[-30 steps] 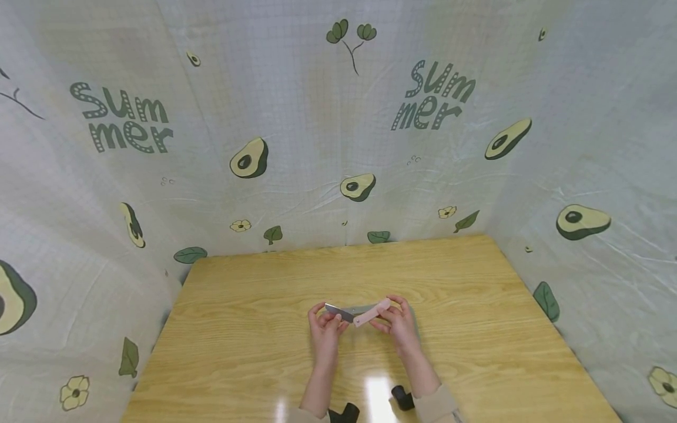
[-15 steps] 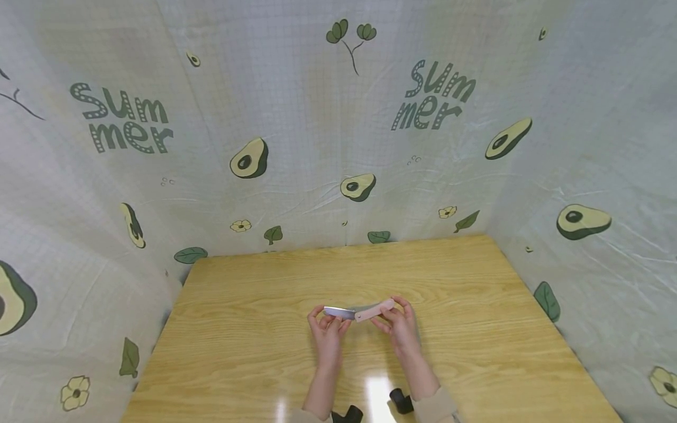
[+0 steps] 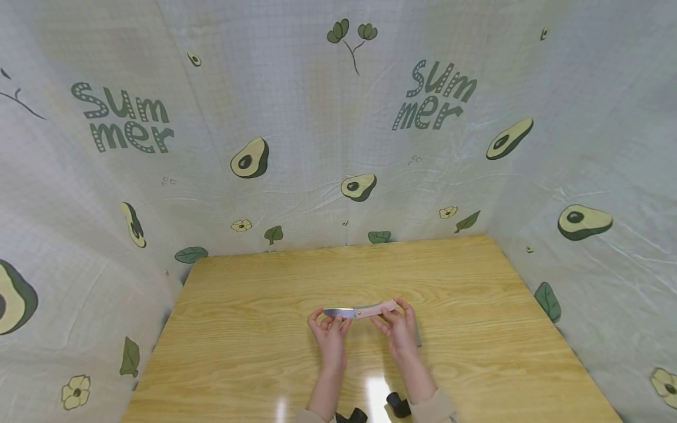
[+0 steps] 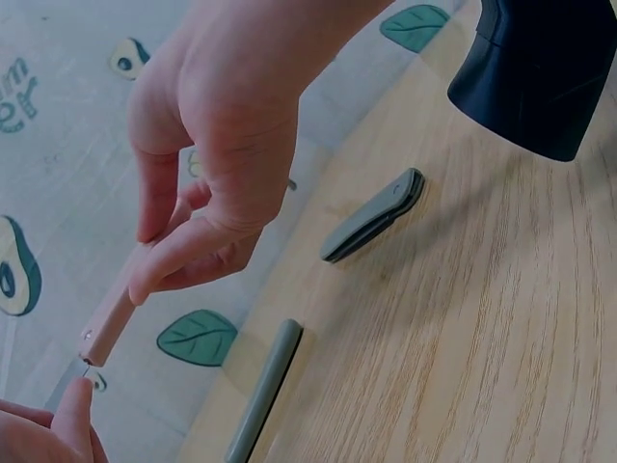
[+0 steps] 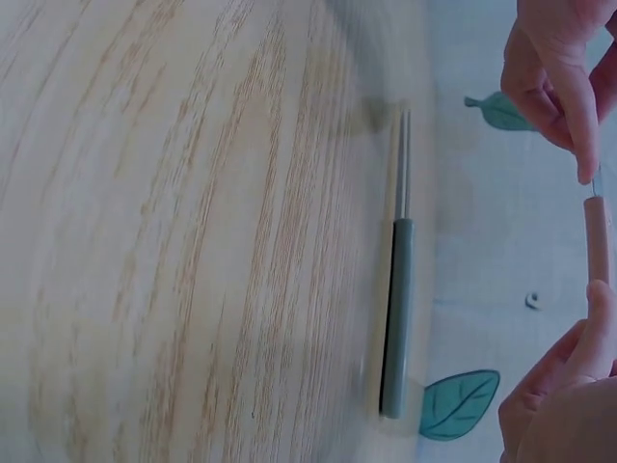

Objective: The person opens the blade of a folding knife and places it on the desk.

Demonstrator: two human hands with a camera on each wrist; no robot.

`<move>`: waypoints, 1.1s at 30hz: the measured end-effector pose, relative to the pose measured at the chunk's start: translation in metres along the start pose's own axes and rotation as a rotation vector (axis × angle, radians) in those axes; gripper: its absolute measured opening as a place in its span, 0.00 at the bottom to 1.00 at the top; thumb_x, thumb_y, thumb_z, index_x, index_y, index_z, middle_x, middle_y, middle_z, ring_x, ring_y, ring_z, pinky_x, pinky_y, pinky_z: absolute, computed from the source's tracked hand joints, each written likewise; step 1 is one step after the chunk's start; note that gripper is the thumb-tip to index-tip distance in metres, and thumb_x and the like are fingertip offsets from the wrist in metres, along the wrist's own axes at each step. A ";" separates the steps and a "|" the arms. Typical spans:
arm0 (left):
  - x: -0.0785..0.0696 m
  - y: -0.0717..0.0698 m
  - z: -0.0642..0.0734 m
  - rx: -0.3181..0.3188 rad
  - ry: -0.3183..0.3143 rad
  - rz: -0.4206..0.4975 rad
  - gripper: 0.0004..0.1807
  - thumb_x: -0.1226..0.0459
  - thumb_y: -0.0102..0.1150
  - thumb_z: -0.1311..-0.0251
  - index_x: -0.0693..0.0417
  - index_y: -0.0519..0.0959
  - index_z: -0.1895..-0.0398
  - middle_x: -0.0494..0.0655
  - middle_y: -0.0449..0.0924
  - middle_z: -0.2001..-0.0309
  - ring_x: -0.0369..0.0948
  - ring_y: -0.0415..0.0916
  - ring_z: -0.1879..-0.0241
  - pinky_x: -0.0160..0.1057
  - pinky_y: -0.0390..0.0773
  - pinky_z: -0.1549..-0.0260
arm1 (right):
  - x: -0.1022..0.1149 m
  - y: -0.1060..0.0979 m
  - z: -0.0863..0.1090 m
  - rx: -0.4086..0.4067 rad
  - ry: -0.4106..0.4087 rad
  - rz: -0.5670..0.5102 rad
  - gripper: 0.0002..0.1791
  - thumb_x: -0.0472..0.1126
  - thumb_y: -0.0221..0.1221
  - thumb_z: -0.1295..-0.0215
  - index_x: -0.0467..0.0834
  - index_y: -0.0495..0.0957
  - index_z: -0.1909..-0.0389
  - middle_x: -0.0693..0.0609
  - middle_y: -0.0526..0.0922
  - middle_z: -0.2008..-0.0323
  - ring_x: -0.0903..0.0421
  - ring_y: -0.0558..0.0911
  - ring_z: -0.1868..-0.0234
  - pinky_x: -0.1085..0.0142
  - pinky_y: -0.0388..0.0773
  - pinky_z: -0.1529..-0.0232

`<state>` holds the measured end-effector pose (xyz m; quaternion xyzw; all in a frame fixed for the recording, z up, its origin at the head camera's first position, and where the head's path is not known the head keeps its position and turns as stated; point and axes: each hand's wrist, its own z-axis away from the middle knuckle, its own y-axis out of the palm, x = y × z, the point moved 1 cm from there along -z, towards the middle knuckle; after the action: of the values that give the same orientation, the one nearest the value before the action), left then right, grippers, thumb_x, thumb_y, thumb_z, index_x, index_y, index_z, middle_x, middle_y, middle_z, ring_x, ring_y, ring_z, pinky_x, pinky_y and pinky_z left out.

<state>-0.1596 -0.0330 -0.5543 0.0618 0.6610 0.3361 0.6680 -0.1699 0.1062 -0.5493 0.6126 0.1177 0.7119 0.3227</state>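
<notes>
A folding knife with a pink handle [image 3: 372,309] and a shiny metal blade [image 3: 338,312] is held above the table, in front of the body. Handle and blade stand nearly in line. My left hand [image 3: 329,338] pinches the blade between thumb and fingers. The handle's far end is gripped by my right hand [image 3: 400,330]. In the left wrist view the pink handle [image 4: 111,323] runs down from the right hand [image 4: 227,164] toward the left hand [image 4: 58,434]. The right wrist view shows the blade mostly covered by fingers, the handle [image 5: 598,236] below them.
A folded grey-green knife-like tool [image 4: 373,217] lies on the wooden table [image 3: 254,329]. Farther back lies a tool with a grey-green handle [image 5: 397,318] and slim metal part [image 5: 403,164]. A printed cloth [image 3: 296,117] hangs behind the table.
The blade has swung from a clear angle with the pink handle to nearly straight. The right hand has tipped the handle flatter; both hands keep their hold.
</notes>
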 end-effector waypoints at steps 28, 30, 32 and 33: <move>0.001 0.005 0.008 -0.089 0.055 0.058 0.27 0.82 0.46 0.36 0.66 0.49 0.39 0.58 0.66 0.59 0.42 0.77 0.62 0.41 0.83 0.53 | -0.009 -0.001 0.006 -0.039 0.016 -0.116 0.15 0.25 0.47 0.30 0.44 0.61 0.48 0.47 0.73 0.54 0.55 0.81 0.58 0.58 0.82 0.49; 0.002 0.005 0.008 -0.104 0.060 0.069 0.26 0.82 0.46 0.37 0.66 0.50 0.39 0.56 0.66 0.60 0.41 0.77 0.62 0.41 0.83 0.53 | -0.009 -0.001 0.006 -0.036 0.008 -0.087 0.16 0.27 0.48 0.29 0.42 0.61 0.45 0.48 0.72 0.55 0.57 0.80 0.59 0.60 0.83 0.50; 0.003 0.004 0.007 -0.116 0.063 0.079 0.26 0.82 0.46 0.37 0.66 0.51 0.39 0.54 0.66 0.61 0.41 0.77 0.63 0.41 0.83 0.53 | -0.008 -0.001 0.005 -0.029 -0.003 -0.034 0.18 0.29 0.47 0.27 0.40 0.59 0.40 0.48 0.72 0.55 0.58 0.79 0.59 0.62 0.82 0.49; 0.004 0.003 0.007 -0.121 0.068 0.088 0.26 0.82 0.46 0.37 0.66 0.51 0.39 0.53 0.67 0.62 0.40 0.77 0.63 0.41 0.83 0.53 | -0.007 -0.001 0.005 -0.030 -0.003 -0.016 0.18 0.30 0.47 0.27 0.39 0.59 0.39 0.49 0.72 0.56 0.58 0.79 0.59 0.63 0.82 0.50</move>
<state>-0.1549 -0.0260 -0.5547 0.0388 0.6586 0.4066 0.6320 -0.1648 0.1014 -0.5547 0.6080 0.1116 0.7098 0.3378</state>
